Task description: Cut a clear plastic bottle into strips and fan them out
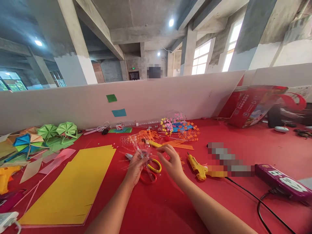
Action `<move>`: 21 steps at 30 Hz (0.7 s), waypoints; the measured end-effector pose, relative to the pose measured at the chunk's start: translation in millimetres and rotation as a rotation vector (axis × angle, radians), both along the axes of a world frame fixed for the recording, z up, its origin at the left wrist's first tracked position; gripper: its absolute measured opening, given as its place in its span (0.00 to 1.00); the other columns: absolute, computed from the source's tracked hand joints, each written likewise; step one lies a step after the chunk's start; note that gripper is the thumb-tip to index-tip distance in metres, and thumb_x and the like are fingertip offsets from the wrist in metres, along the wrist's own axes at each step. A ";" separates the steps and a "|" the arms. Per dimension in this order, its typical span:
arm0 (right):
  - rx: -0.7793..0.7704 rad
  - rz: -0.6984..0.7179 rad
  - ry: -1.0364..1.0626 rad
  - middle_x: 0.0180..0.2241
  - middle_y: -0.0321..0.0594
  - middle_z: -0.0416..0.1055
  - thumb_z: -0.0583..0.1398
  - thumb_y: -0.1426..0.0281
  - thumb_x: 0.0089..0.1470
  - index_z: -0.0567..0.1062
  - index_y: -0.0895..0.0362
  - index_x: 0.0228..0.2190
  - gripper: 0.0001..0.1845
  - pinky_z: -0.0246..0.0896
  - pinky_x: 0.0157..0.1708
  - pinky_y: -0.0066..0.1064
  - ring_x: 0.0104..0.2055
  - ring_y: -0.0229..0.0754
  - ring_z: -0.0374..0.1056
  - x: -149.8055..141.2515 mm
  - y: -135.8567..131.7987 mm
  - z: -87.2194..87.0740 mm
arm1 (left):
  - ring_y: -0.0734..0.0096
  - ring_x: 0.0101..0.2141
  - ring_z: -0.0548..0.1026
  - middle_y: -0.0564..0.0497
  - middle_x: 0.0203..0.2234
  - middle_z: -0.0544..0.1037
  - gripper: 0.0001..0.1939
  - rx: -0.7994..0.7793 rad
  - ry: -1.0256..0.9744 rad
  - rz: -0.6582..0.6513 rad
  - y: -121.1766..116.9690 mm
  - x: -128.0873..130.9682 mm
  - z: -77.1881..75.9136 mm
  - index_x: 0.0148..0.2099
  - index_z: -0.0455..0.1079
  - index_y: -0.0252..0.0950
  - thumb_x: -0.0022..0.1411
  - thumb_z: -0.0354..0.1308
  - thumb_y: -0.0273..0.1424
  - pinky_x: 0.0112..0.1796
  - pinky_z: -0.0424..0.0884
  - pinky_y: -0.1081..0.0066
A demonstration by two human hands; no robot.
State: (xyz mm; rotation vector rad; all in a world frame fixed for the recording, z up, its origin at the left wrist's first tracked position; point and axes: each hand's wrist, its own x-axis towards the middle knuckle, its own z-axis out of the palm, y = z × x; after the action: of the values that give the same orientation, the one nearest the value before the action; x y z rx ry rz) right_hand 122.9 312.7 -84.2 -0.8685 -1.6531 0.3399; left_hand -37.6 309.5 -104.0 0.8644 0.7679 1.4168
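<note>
My left hand (134, 167) is closed around a piece of clear plastic (140, 143) whose thin strips fan out upward and away, like a cut-up bottle. Just to its right, my right hand (174, 163) is raised with thumb and fingers bent and apart, nothing visible between them. A pair of scissors (158, 166) with yellow and red handles lies on the red table (156, 211), partly hidden behind the plastic and my left hand. Beyond my right fingers lies a yellow object (153, 144), and orange star cut-outs (148, 135) sit behind the plastic.
Yellow paper sheets (73, 185) lie at left, near folded paper umbrellas (67, 129). A yellow glue gun (198, 167) with a cord and a purple box-like item (280, 182) are on the right. Star-decorated plastic (188, 131) and a white partition (151, 97) stand at the back.
</note>
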 end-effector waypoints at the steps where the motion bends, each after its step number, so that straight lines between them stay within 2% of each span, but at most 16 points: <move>1: -0.012 -0.016 0.030 0.32 0.41 0.72 0.56 0.71 0.56 0.74 0.54 0.31 0.06 0.63 0.38 0.35 0.37 0.45 0.68 1.4 0.6 0.8 | 0.74 0.31 0.77 0.55 0.31 0.77 0.19 -0.001 -0.005 0.023 0.4 -0.3 0.0 0.39 0.68 0.37 0.44 0.70 0.29 0.37 0.71 0.73; 7: -0.037 -0.047 0.119 0.30 0.40 0.71 0.55 0.71 0.55 0.72 0.55 0.29 0.06 0.64 0.36 0.34 0.35 0.45 0.68 3.2 6.6 -0.4 | 0.71 0.31 0.77 0.52 0.33 0.77 0.24 -0.023 0.061 0.096 5.1 2.6 6.9 0.41 0.69 0.36 0.40 0.72 0.32 0.37 0.71 0.71; 14: -0.011 0.007 0.109 0.31 0.41 0.73 0.58 0.71 0.53 0.73 0.54 0.29 0.04 0.64 0.37 0.36 0.36 0.46 0.68 -4.1 -0.5 2.0 | 0.65 0.37 0.77 0.48 0.37 0.79 0.22 0.076 0.237 -0.061 5.9 9.6 17.4 0.44 0.70 0.38 0.46 0.69 0.34 0.38 0.71 0.69; 17: -0.004 0.029 0.118 0.31 0.41 0.73 0.57 0.71 0.53 0.73 0.54 0.28 0.05 0.64 0.38 0.36 0.36 0.46 0.69 -3.0 -6.3 7.5 | 0.66 0.37 0.78 0.48 0.38 0.79 0.22 0.044 0.194 -0.071 1.6 4.9 13.9 0.45 0.71 0.38 0.46 0.69 0.34 0.39 0.71 0.69; 21: -0.007 -0.005 0.177 0.30 0.40 0.73 0.55 0.71 0.55 0.73 0.54 0.29 0.07 0.64 0.36 0.34 0.35 0.44 0.68 3.8 -8.9 14.3 | 0.70 0.33 0.77 0.49 0.33 0.80 0.21 -0.024 0.184 -0.121 -1.6 -8.6 7.8 0.44 0.72 0.36 0.46 0.69 0.32 0.37 0.71 0.72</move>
State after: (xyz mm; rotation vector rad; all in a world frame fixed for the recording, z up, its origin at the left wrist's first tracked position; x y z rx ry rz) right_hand 126.7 303.8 -69.9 -0.8237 -1.4866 0.4077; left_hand -46.2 307.9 -96.3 1.0155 0.8552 1.2305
